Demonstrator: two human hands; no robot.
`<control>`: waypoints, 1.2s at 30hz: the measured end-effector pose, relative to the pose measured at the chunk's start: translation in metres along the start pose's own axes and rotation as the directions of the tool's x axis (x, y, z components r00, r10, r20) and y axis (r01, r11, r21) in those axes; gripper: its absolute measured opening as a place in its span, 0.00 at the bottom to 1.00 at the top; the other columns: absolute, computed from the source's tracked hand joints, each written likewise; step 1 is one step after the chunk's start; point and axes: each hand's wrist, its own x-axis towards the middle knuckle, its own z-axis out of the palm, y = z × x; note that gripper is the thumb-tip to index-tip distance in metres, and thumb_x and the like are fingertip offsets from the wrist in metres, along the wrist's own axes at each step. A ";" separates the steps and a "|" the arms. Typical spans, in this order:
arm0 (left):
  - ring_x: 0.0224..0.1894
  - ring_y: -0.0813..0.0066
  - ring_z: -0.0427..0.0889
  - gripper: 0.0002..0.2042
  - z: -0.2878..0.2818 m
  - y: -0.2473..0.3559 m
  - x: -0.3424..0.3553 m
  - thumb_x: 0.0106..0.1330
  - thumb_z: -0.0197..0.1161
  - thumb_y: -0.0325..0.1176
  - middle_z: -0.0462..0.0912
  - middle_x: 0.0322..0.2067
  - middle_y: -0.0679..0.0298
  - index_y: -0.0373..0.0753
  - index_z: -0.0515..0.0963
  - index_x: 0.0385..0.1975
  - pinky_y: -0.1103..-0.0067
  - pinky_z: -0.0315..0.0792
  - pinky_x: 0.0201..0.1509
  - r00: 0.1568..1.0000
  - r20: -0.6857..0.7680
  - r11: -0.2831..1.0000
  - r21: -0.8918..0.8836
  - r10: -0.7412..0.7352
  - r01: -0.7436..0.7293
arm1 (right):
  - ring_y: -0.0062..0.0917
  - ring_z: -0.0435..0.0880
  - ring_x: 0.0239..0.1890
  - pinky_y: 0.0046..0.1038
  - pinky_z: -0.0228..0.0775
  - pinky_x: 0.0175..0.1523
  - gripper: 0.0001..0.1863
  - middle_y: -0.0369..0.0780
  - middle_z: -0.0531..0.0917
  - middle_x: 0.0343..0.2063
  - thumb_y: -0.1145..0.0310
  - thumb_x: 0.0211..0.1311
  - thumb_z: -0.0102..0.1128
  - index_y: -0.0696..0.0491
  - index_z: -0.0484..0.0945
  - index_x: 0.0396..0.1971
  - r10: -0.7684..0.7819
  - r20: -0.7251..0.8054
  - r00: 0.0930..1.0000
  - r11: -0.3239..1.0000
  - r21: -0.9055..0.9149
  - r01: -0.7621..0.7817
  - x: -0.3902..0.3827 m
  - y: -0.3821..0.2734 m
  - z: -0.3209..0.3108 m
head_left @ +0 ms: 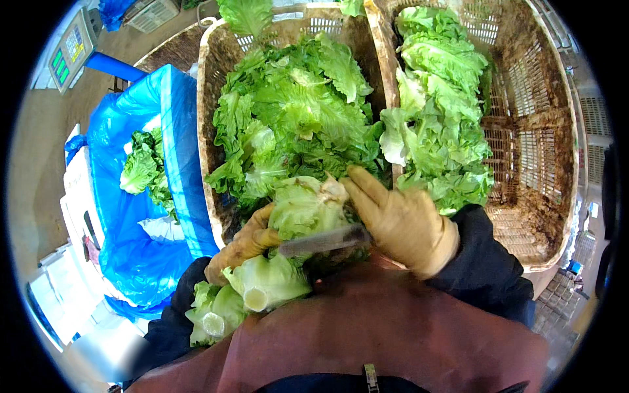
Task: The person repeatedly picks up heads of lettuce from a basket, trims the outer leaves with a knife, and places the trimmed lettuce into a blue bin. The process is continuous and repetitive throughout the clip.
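Note:
My left hand (246, 242), in a yellow glove, curls round a lettuce head (304, 203) with a browned stem end, at the lower middle. My right hand (406, 219), also gloved, grips a blurred knife (318, 240), its handle hidden in the palm; two fingers stretch forward beside the stem end. The blade lies across the lettuce's lower part. Below, two trimmed lettuce heads (255, 288) with pale cut ends rest near my left forearm and the brown apron.
A crate (204, 131) heaped with leaves stands ahead; another crate (534, 150) holds stacked lettuce on its left side. At left, a blue-lined bin (180, 150) contains some greens, near a scale display (72, 52) and white boxes (59, 295).

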 end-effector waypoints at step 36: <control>0.64 0.63 0.73 0.49 0.000 0.017 -0.023 0.50 0.78 0.53 0.72 0.63 0.56 0.35 0.61 0.69 0.66 0.68 0.68 0.880 0.060 0.854 0.218 0.471 -0.472 | 0.33 0.83 0.34 0.30 0.77 0.40 0.17 0.40 0.82 0.35 0.71 0.42 0.76 0.52 0.81 0.35 0.168 -0.338 0.926 0.937 0.347 -0.043 0.022 0.028 -0.027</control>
